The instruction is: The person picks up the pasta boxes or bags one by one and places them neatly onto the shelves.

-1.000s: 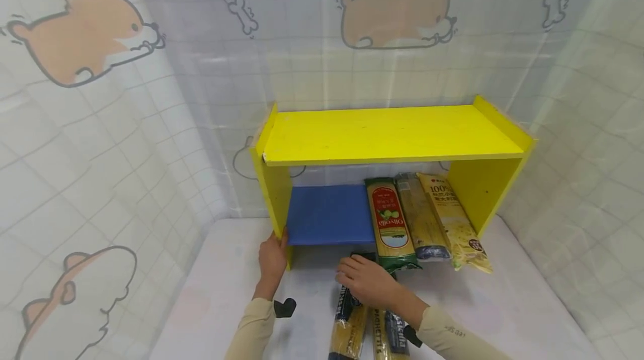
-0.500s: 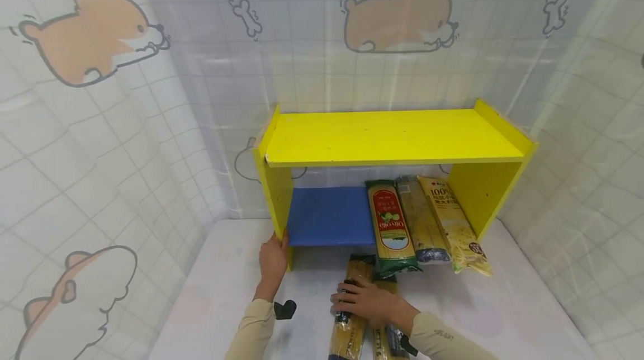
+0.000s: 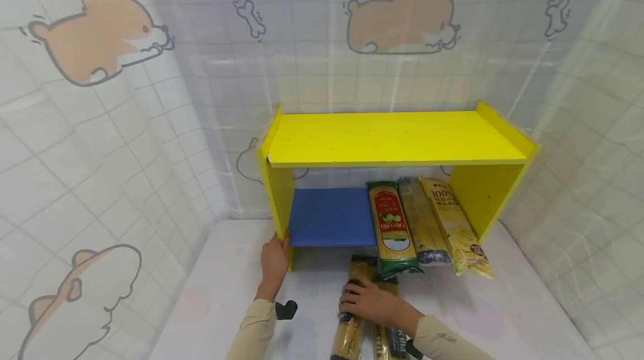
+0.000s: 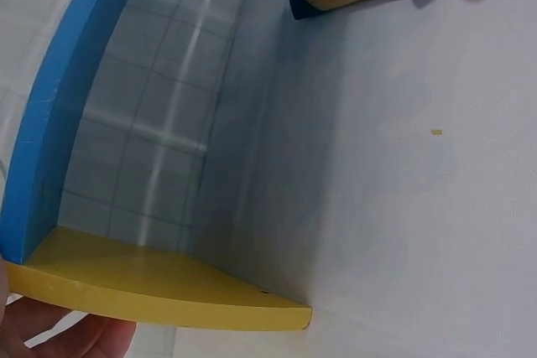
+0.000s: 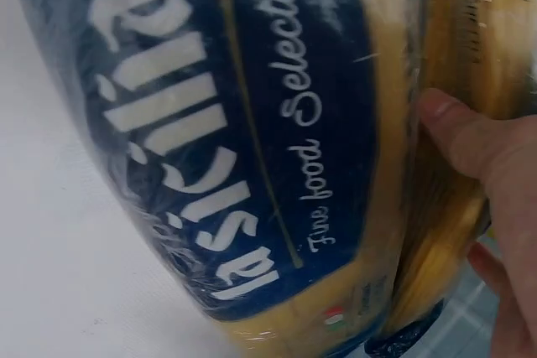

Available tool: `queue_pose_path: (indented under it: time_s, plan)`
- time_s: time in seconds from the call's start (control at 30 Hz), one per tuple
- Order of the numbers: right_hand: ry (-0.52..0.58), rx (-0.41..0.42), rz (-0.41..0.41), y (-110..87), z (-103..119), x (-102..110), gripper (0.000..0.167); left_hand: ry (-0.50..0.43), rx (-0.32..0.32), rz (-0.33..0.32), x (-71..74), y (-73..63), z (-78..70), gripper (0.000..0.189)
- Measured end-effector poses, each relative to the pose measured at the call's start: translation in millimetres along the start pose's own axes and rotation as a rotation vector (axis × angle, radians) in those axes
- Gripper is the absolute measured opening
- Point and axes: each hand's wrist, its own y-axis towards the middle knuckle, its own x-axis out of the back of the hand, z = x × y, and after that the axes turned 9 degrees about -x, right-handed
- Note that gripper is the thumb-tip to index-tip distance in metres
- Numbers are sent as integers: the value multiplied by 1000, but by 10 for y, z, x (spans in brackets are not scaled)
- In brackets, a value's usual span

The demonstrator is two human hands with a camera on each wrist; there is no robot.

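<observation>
My left hand (image 3: 274, 262) grips the front edge of the yellow side panel (image 3: 278, 198) of a small shelf; in the left wrist view its fingers (image 4: 75, 337) show behind the panel. On the table in front of the shelf, my right hand (image 3: 374, 305) holds a clear packet of spaghetti (image 3: 348, 337) around its middle, fingers over the far side. In the right wrist view the thumb (image 5: 457, 132) lies along this packet. Right beside it is a second spaghetti packet (image 3: 382, 343) with a dark blue label (image 5: 319, 123), partly hidden under the right hand and forearm.
On the blue shelf board (image 3: 332, 217) lie a green-and-red pasta packet (image 3: 392, 226), a clear one (image 3: 425, 220) and a cream one (image 3: 455, 226), their ends jutting over the front edge. The yellow top board (image 3: 397, 136) spans above them. Patterned curtains surround the table (image 3: 221, 270).
My right hand has slid from the far end of the left spaghetti packet toward me and now has its fingers around the middle. The left hand stays on the side panel.
</observation>
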Motion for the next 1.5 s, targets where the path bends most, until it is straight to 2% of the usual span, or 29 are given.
queue_pose_path:
  time_s: [0.17, 0.37, 0.47, 0.67, 0.93, 1.1, 1.27, 1.33, 1.43, 1.5]
  plan:
    - [26, -19, -60, -34, 8, -15, 41, -5, -6, -8, 6, 3, -19, 30]
    - [-108, -16, -103, -78, 17, -67, 49, 5, -7, -25, 7, 0, -31, 32]
    - [-139, -20, -113, -104, 23, -92, 49, 6, -10, -27, 7, -4, -28, 32]
    - [-112, -21, -149, -137, 31, -102, 41, 5, -2, -11, 15, -3, -21, 33]
    - [3, -14, -233, -97, 55, 1, 54, 29, 4, -15, 1, 7, 2, 34]
    - [33, -92, -314, -54, 26, 96, 62, 30, -16, -29, -17, 3, -7, 33]
    - [124, -216, -336, -31, -3, 190, 71, 28, -9, -25, -34, 10, -14, 33]
    - [160, -256, -338, -16, 0, 210, 64, 31, 8, -17, -35, 11, -12, 34]
    - [197, -304, -347, 21, 25, 242, 40, 39, 28, -16, -33, 11, -6, 35]
    - [209, -327, -364, 55, 51, 272, 39, 38, 25, -21, -33, 13, -2, 34]
